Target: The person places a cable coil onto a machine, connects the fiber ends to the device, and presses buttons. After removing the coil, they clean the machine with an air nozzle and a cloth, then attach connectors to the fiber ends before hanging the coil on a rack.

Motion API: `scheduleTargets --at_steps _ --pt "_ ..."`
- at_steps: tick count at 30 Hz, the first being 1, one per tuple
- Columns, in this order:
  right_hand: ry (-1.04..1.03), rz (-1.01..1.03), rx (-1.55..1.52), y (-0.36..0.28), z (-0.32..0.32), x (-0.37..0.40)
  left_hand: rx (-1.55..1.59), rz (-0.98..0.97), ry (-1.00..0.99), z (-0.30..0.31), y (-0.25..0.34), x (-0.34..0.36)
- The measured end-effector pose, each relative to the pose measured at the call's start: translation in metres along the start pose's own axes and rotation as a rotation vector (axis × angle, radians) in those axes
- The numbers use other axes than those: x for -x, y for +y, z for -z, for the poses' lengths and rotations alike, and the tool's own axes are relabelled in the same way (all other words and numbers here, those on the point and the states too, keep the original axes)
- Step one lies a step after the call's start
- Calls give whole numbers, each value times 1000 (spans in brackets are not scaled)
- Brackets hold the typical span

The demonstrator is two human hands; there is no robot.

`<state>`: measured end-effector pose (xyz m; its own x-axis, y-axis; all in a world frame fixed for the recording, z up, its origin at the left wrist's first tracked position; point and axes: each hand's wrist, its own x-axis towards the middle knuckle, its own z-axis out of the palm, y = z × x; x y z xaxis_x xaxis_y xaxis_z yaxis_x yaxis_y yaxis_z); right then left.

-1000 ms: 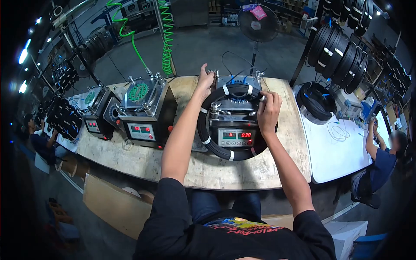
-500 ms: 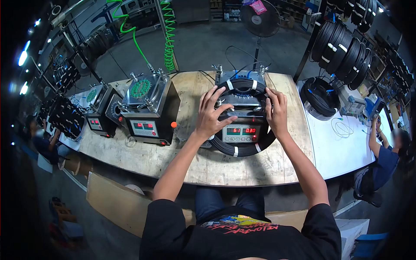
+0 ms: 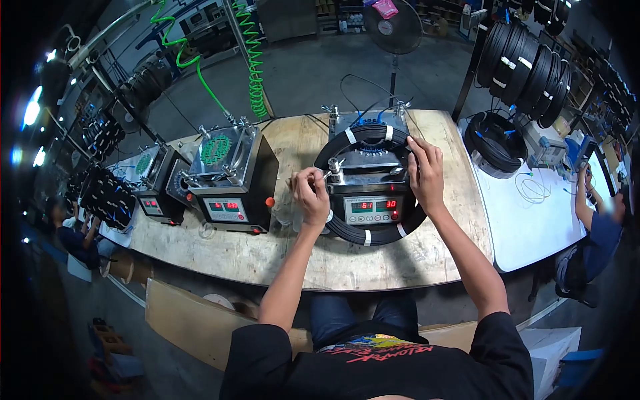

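A black cable coil (image 3: pixel 380 237) with white bands stands around the front of a machine (image 3: pixel 371 209) whose red display is lit. My right hand (image 3: pixel 427 175) is wrapped round the coil's upper right side. At the coil's left, my left hand (image 3: pixel 311 193) is closed, fingertips by a metal clamp lever (image 3: pixel 335 172); what it pinches is too small to make out. Blue connectors (image 3: pixel 372 121) show at the top of the machine, behind the coil.
Two similar machines (image 3: pixel 227 208) (image 3: pixel 152 205) stand to the left on the wooden table (image 3: pixel 300 263). Another coil (image 3: pixel 495 148) lies on the white table (image 3: pixel 527 230) at right, where a co-worker (image 3: pixel 597 230) sits. Green air hoses (image 3: pixel 255 80) hang behind.
My left hand has gone from open over the machine's front to closed at the coil's left side, uncovering the clamp. My right hand stays on the coil. The view has shifted slightly.
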<state>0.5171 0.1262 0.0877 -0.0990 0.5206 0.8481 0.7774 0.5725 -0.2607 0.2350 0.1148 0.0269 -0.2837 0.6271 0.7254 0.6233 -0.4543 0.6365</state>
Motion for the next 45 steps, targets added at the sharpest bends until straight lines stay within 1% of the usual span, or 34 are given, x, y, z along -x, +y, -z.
scheduleTargets --at_steps 2,6,7,10,12,16,18,21,24,27,30,31,34,35,38,39,42,43,45 --pt "10 0 13 -1 0 1 -70 -187 28 -3 -9 3" --pt "4 -5 33 -2 0 1 -152 -505 117 3 8 -5" --pt "5 -2 34 -2 0 1 -154 -579 103 5 10 -8" --pt "3 -1 38 -2 0 1 -15 -303 189 3 18 -9" --pt "5 -1 41 -3 -1 2 -74 -270 129 4 12 -5" --pt "5 1 61 -4 1 1 -68 -413 127 0 13 -7" --pt "0 1 68 -5 1 2 -62 -424 124 0 9 -7" --pt "-4 -6 69 -4 0 3 -31 -374 69 0 2 -3" --pt "-13 -47 65 -9 1 5 -17 -376 87 -1 1 -4" --pt "-30 -126 96 -26 0 7 8 -306 122 1 10 -13" --pt "-58 -133 178 -33 -2 8 105 -134 94 -1 14 -16" --pt "-57 -136 148 -31 -4 10 179 21 6 -1 14 -14" --pt "-36 -104 72 -30 0 8 125 20 -91 0 11 -17" --pt "-20 -109 -12 -32 3 8 149 41 -107 -1 11 -16" --pt "-5 -64 -265 -5 6 18 145 26 -135 0 12 -18" --pt "30 -72 -355 -9 10 15 163 38 -140 0 16 -19" --pt "24 -215 -492 -9 11 21 199 41 -173 1 17 -21" --pt "81 -178 -480 -6 6 20 222 53 -175 1 19 -21" --pt "80 -307 -494 -5 8 22 237 71 -181 2 21 -21"
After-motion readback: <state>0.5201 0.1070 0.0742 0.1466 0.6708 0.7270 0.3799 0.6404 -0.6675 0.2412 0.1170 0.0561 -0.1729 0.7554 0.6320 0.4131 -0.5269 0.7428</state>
